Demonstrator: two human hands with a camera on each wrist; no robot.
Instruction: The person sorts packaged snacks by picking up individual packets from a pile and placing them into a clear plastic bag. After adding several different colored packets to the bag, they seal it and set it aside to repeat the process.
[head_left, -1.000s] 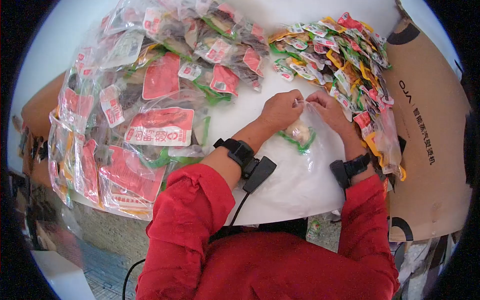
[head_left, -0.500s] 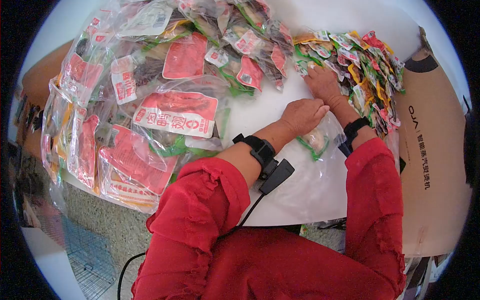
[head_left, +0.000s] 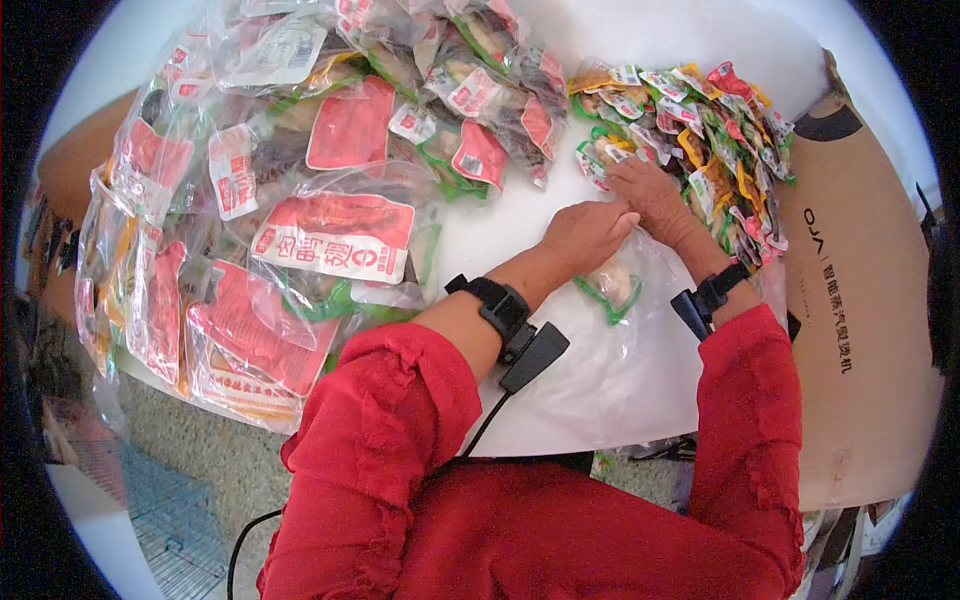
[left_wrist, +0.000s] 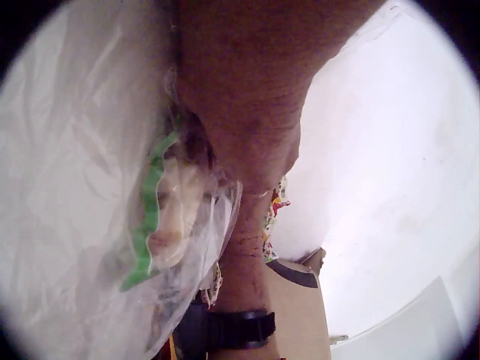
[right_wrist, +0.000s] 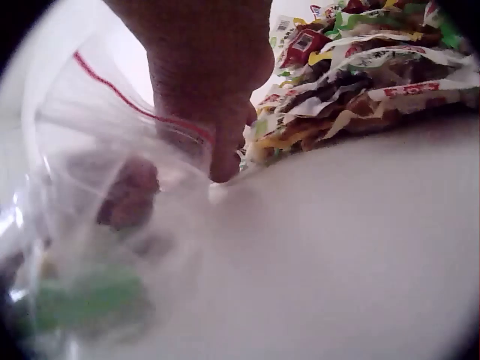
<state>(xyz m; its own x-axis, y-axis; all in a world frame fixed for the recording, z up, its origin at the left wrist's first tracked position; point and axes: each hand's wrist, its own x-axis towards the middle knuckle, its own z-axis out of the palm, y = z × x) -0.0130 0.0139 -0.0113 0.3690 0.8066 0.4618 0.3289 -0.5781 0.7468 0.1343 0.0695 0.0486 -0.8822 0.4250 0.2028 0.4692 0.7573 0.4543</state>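
Note:
My left hand grips the top edge of a clear zip bag, whose red zip line shows in the right wrist view. Inside the bag lies a small green-edged food packet with pale contents. Just beyond, my right hand has its fingers on a small food packet at the near left side of a pile of packets. Its fingertips are partly hidden. In the left wrist view, the bagged packet hangs below the left hand.
Large clear bags of red-labelled packets are heaped on the left of the white table. A cardboard box stands along the right side. A black cable runs from the left wrist camera.
My right hand let go of the bag's mouth and reached to the pile, then drew back slightly with a packet shifting along. The left hand stayed on the bag.

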